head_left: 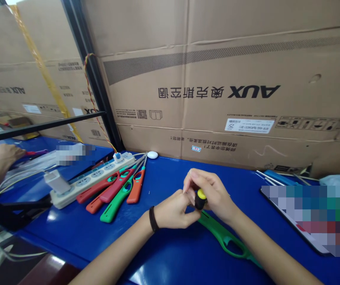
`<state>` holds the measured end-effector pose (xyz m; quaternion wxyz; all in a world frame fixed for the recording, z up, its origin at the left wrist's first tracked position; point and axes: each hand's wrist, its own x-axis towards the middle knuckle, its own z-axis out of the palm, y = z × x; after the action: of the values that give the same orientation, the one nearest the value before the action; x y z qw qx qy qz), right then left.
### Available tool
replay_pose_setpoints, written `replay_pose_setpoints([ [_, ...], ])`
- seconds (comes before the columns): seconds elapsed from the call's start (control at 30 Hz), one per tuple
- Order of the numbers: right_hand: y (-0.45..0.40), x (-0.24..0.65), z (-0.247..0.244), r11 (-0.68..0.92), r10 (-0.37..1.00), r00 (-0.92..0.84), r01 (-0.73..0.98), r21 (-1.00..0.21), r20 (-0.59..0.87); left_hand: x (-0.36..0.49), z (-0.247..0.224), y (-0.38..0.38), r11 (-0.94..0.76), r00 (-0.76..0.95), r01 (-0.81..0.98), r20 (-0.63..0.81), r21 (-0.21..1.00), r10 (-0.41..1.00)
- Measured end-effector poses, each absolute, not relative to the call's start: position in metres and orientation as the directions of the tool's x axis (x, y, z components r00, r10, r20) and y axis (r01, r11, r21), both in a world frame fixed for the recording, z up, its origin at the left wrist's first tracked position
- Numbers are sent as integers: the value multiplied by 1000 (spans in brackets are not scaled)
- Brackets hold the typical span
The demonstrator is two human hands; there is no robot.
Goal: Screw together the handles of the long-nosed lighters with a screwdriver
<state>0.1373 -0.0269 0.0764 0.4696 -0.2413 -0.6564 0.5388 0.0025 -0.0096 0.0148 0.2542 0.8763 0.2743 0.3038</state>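
Nearest camera: bare forearms. Gripping black-and-yellow handle in right hand; left hand curled in close, can't tell what's inside. Probably paired for bracing. Green lighter just below, on blue table. Fanned lighters by power strip, likely for easy reach. Upside-down "AUX" and Chinese print on carton; "25" on label.

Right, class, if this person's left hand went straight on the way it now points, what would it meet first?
Most likely the black-and-yellow handle held in the right hand. The left hand looks very close to it, perhaps touching; depth is unclear here.
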Motion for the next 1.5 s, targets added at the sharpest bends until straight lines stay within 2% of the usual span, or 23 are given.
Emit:
replay_pose_setpoints([
  [0.07,-27,136,76,335,829,-415,-171,-927,376,4,15,-9,-708,617,334,423,623,664],
  [0.13,-24,136,76,350,855,-342,-177,-920,391,6,15,-9,-656,543,318,436,684,718],
  [0.2,-21,136,75,333,889,-254,-217,-918,382,9,13,-9,-602,476,281,436,748,764],
  [0.3,-17,138,74,293,910,-210,-281,-914,357,13,11,-9,-582,431,256,448,772,783],
  [0.57,-18,139,74,229,913,-259,-314,-922,315,6,14,-8,-704,565,337,464,625,683],
  [0.7,-17,141,72,232,914,-255,-304,-924,314,3,21,-10,-671,619,331,384,664,685],
  [0.8,-16,140,69,255,912,-266,-231,-939,313,2,24,-10,-658,660,298,348,692,665],
  [0.87,-17,138,69,294,910,-255,-163,-942,328,1,24,-9,-678,659,285,375,677,652],
  [0.97,-19,134,71,329,910,-233,-95,-940,342,0,21,-7,-707,557,289,488,645,673],
  [1.03,-20,132,73,321,913,-236,-89,-943,333,0,19,-5,-701,483,276,536,658,693],
  [1.13,-20,132,74,303,914,-248,-112,-946,322,-1,18,-3,-668,448,269,524,694,725],
  [1.5,-25,133,73,261,852,-435,-128,-957,290,1,18,-8,-594,541,235,404,770,738],
])
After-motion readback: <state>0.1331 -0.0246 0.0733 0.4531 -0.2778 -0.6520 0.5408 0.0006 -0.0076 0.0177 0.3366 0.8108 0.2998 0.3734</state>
